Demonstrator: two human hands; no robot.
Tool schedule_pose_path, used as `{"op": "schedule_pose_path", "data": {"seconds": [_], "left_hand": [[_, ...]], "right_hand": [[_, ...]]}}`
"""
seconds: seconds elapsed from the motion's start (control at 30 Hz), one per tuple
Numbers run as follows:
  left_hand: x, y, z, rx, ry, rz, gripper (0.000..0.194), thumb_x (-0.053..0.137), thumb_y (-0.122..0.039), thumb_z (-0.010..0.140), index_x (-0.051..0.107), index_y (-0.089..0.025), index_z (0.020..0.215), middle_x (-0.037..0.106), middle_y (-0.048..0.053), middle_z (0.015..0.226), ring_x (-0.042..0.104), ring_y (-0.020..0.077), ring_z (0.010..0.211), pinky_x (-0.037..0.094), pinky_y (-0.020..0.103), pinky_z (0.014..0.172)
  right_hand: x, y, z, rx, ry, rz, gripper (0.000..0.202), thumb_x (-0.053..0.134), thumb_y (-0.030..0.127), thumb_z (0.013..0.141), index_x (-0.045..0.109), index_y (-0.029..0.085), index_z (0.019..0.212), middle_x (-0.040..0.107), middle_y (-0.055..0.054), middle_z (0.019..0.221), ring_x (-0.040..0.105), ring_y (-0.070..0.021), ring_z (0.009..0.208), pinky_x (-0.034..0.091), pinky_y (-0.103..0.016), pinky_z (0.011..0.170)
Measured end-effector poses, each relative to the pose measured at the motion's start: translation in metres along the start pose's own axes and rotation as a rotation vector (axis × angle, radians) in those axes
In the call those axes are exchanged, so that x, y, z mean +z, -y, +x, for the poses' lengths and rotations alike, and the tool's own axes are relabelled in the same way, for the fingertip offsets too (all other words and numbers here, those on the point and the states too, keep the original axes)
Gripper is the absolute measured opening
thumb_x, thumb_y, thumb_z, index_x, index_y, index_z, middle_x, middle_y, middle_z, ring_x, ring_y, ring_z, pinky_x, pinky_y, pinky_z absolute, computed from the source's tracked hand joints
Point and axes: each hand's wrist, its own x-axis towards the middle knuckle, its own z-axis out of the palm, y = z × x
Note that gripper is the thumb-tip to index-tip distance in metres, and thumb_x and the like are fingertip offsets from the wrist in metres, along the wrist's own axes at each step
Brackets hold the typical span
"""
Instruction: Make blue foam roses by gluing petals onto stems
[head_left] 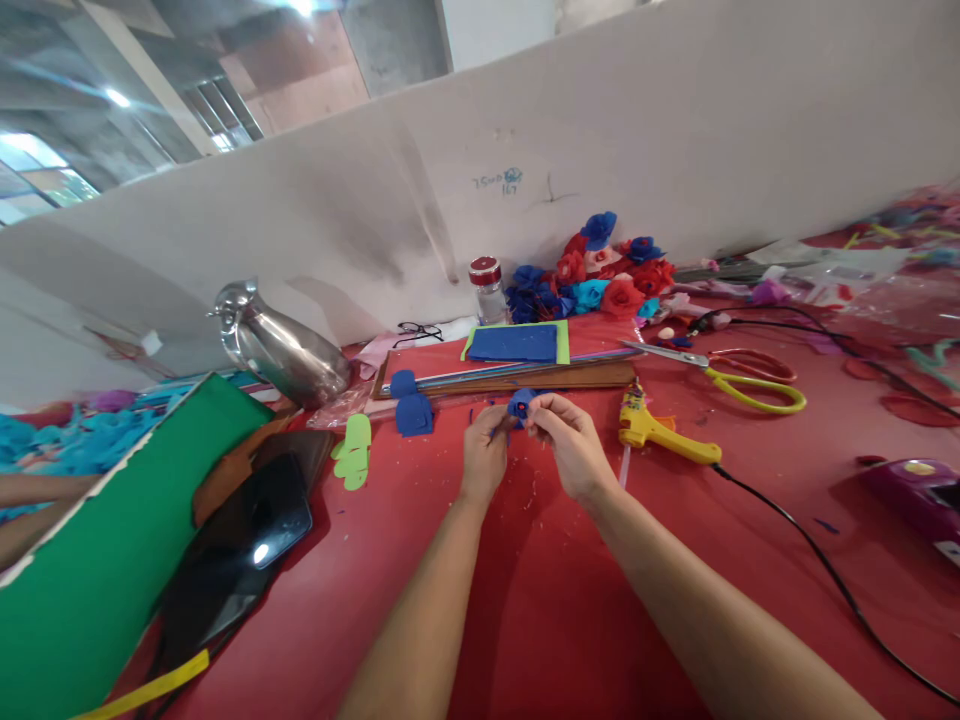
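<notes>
Between my two hands is a small blue paper flower (519, 404) with a red spot at its centre. My left hand (486, 450) pinches it from the left and below. The fingers of my right hand (571, 440) are closed on its right edge. Beyond the hands lies a stack of coloured sheets (592, 376) with a blue rectangle (517, 344) on top. To the left sit cut blue petal pieces (414, 414) and light green petal pieces (354, 455). A yellow glue gun (660, 432) rests just right of my right hand.
Scissors (739, 375) lie at the right, near a glue gun cord and a purple tape dispenser (915, 500). Behind stand a lidded jar (489, 290) and a pile of paper flowers (600, 275). On the left are a steel jug (289, 345), a phone (285, 510), a green board (127, 560) and another person's arm (37, 515).
</notes>
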Motion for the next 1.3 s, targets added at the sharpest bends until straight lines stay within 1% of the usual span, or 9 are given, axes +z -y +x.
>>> {"op": "schedule_pose_path", "data": {"seconds": [0.2,0.3,0.4,0.53,0.67,0.83,1.03,1.13,1.3], "left_hand": [[0.000,0.001,-0.001,-0.036,-0.003,-0.045,0.022,0.057,-0.034,0.080,0.068,-0.017,0.071,0.061,0.001,0.068,0.052,0.0138,0.068,0.043,0.026,0.068],[0.001,0.003,0.000,-0.082,-0.005,-0.121,0.022,0.059,-0.037,0.080,0.070,-0.018,0.080,0.066,0.001,0.074,0.058,0.0150,0.073,0.045,0.028,0.073],[0.002,0.003,0.002,-0.122,-0.005,-0.233,0.027,0.058,-0.040,0.080,0.070,-0.018,0.091,0.070,0.003,0.082,0.062,0.0165,0.079,0.047,0.031,0.080],[0.003,0.006,0.004,-0.145,-0.029,-0.307,0.031,0.057,-0.042,0.081,0.069,-0.018,0.097,0.071,0.005,0.084,0.064,0.0168,0.081,0.047,0.032,0.084],[0.003,0.009,0.005,-0.148,-0.038,-0.323,0.033,0.056,-0.043,0.081,0.068,-0.017,0.097,0.070,0.004,0.084,0.063,0.0158,0.081,0.046,0.030,0.083],[0.004,0.009,0.005,-0.175,-0.019,-0.424,0.032,0.060,-0.044,0.079,0.069,-0.017,0.094,0.068,0.003,0.080,0.061,0.0147,0.078,0.045,0.027,0.078],[0.004,0.002,0.004,-0.193,0.065,-0.457,0.027,0.067,-0.043,0.074,0.071,-0.017,0.081,0.067,0.003,0.075,0.059,0.0154,0.077,0.043,0.026,0.075],[0.003,-0.001,0.003,-0.199,0.084,-0.451,0.027,0.068,-0.043,0.073,0.072,-0.017,0.082,0.067,0.002,0.074,0.059,0.0152,0.076,0.043,0.026,0.075],[0.002,0.001,0.002,-0.192,0.070,-0.419,0.029,0.069,-0.043,0.072,0.074,-0.018,0.087,0.068,0.002,0.074,0.056,0.0132,0.070,0.042,0.026,0.075]], "right_hand": [[-0.001,-0.004,0.001,0.022,0.009,0.052,0.016,0.066,0.033,0.063,0.057,0.020,0.060,0.054,0.003,0.055,0.043,-0.0104,0.053,0.032,-0.025,0.055],[0.000,-0.003,0.001,0.031,-0.005,0.084,0.016,0.067,0.033,0.062,0.057,0.020,0.058,0.053,0.004,0.054,0.042,-0.0101,0.052,0.031,-0.025,0.055],[0.000,-0.001,0.002,0.037,-0.021,0.098,0.015,0.067,0.031,0.060,0.057,0.020,0.058,0.053,0.004,0.054,0.042,-0.0100,0.053,0.031,-0.025,0.055],[-0.002,-0.001,0.002,0.032,-0.023,0.091,0.012,0.065,0.029,0.061,0.058,0.020,0.059,0.053,0.004,0.055,0.042,-0.0100,0.054,0.030,-0.025,0.056],[-0.003,-0.002,0.003,0.033,-0.011,0.080,0.012,0.066,0.029,0.061,0.058,0.020,0.059,0.053,0.004,0.056,0.042,-0.0098,0.055,0.031,-0.025,0.057],[-0.001,-0.001,0.002,0.025,-0.024,0.067,0.016,0.070,0.032,0.060,0.061,0.020,0.060,0.055,0.003,0.056,0.042,-0.0097,0.054,0.031,-0.025,0.057],[-0.001,-0.003,0.003,0.029,-0.006,0.076,0.016,0.072,0.034,0.061,0.065,0.020,0.065,0.059,0.002,0.060,0.047,-0.0108,0.058,0.034,-0.026,0.059],[-0.002,-0.004,0.003,0.025,-0.014,0.071,0.017,0.072,0.034,0.061,0.066,0.019,0.068,0.059,0.002,0.060,0.047,-0.0105,0.058,0.034,-0.026,0.059],[-0.002,-0.003,0.004,0.028,-0.023,0.050,0.019,0.072,0.034,0.060,0.067,0.019,0.069,0.058,0.002,0.059,0.046,-0.0102,0.057,0.034,-0.025,0.058]]}}
